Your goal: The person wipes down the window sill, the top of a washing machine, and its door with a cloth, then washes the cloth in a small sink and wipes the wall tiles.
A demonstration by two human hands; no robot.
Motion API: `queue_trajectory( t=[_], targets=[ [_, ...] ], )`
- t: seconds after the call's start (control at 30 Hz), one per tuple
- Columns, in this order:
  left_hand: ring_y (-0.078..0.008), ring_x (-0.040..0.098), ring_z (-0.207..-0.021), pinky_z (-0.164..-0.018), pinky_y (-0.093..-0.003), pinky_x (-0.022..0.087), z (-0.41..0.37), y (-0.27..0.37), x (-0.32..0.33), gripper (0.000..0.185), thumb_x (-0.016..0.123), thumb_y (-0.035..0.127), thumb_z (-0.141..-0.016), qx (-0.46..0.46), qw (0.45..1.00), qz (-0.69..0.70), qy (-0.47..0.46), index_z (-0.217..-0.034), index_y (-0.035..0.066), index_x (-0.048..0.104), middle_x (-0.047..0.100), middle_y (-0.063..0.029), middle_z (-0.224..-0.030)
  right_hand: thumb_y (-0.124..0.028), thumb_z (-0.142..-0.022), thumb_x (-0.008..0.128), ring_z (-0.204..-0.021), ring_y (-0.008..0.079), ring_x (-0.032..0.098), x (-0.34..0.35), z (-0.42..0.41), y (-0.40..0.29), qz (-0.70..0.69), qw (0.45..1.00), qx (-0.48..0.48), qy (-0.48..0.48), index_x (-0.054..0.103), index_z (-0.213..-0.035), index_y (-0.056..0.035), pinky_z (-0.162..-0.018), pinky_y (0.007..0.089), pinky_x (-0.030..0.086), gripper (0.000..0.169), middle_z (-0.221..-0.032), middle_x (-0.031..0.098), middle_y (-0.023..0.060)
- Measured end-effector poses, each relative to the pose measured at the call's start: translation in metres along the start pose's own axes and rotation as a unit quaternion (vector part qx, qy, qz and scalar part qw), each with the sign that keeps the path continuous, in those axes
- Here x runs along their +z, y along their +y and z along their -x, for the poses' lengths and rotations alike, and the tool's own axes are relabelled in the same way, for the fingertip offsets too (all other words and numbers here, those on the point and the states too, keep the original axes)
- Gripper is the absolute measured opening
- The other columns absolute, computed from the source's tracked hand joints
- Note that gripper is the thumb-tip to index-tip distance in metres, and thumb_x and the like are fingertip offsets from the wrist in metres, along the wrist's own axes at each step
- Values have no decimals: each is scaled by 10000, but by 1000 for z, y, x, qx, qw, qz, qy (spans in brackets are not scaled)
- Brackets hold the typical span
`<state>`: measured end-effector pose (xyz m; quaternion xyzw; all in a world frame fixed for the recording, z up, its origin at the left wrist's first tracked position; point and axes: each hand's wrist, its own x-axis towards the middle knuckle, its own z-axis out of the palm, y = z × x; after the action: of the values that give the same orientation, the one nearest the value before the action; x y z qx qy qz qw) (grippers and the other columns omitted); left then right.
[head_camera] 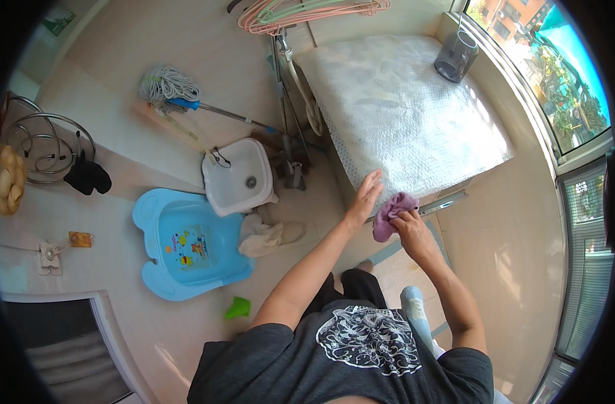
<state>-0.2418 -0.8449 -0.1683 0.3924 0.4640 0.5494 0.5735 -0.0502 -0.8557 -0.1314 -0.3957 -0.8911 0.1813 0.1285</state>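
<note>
A crumpled purple cloth (386, 220) is in my right hand (414, 233), bunched under the fingers. That hand is at the front edge of a washing-machine-sized cabinet or appliance, beside its metallic front strip (444, 202). A silvery, bubble-textured cover (398, 116) lies over the top. My left hand (365, 201) is at the cover's near left corner, its fingers extended and holding nothing. Whether its palm presses on the cover is hard to tell.
A dark translucent cup (456, 56) stands on the cover's far right corner, by the window. Left are a white mop sink (237, 177), a blue plastic baby bath (194, 242) and a string mop (168, 88). Pink and green hangers (307, 12) hang above. A bottle (415, 308) stands near my body.
</note>
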Motion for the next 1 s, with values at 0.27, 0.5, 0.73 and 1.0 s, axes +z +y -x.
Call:
queue_trajectory(
  t=[0.27, 0.5, 0.73, 1.0],
  targets=[
    [-183, 479, -1295, -1078, -343, 351, 100, 31, -135, 448, 566, 238, -987, -122, 987, 66, 78, -1393, 71, 477, 536, -71, -1382, -81, -973, 518, -1010, 149, 630, 40, -38, -67, -721, 633, 276, -62, 562, -1222, -1, -922, 301, 506, 265, -1120, 654, 60],
    [-99, 585, -995, -877, -264, 472, 158, 19, -156, 372, 760, 109, -859, -14, 975, -36, 221, -1176, 30, 583, 623, -22, -1083, -407, -1025, 463, -1243, 191, 524, 107, -97, -143, -722, 582, 328, -178, 466, -1375, -20, -1088, 354, 388, 522, -1372, 535, 115],
    [-70, 581, -818, -762, -226, 480, 163, 24, -196, 120, 655, 90, -945, -6, 912, 59, 407, -1044, 24, 639, 638, -5, -946, -436, -901, 687, -1270, 260, 498, 193, -128, -185, -568, 796, 128, -164, 211, -1532, -2, -1067, 348, 390, 902, -1423, 460, 223],
    [-139, 642, -861, -783, -274, 522, 134, 3, -330, 138, 614, 65, -953, -7, 840, -224, 493, -1050, -30, 637, 677, -61, -952, -242, -1012, 560, -956, 96, 565, 295, -201, -216, -638, 711, 217, -203, 614, -1229, 6, -852, 264, 471, 334, -1047, 666, 42]
  ],
)
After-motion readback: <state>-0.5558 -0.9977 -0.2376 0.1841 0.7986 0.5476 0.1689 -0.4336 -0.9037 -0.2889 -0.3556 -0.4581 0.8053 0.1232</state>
